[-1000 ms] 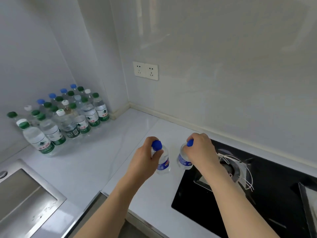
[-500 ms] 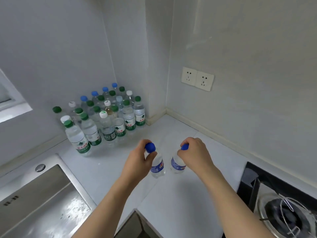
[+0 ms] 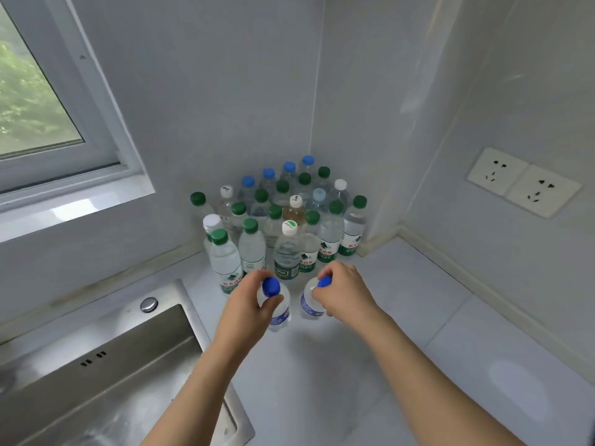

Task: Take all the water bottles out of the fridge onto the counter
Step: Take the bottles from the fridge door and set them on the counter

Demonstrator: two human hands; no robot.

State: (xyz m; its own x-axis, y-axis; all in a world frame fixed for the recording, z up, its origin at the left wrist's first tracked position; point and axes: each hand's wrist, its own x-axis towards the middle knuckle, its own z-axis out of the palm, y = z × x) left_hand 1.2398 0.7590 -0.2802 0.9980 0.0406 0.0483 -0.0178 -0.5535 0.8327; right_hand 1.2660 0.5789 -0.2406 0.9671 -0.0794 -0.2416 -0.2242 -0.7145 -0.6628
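Observation:
My left hand [image 3: 246, 305] grips a small blue-capped water bottle [image 3: 279, 312] by its neck. My right hand [image 3: 343, 292] grips a second blue-capped bottle [image 3: 309, 305] at its top, with most of the cap hidden under my fingers. Both bottles are upright just above or on the white counter [image 3: 402, 310]; I cannot tell if they touch it. Right behind them, packed into the corner, stands a cluster of several water bottles [image 3: 283, 220] with green, blue and white caps.
A steel sink [image 3: 106, 381] is sunk into the counter at the lower left, its drain knob [image 3: 148, 304] near the back rim. A window [image 3: 42, 101] is at the upper left. Wall sockets [image 3: 523, 181] sit on the right wall.
Both hands have carried the two blue-capped bottles leftward from beside the stove to just in front of the bottle cluster. The view has swung left; the stove is out of view.

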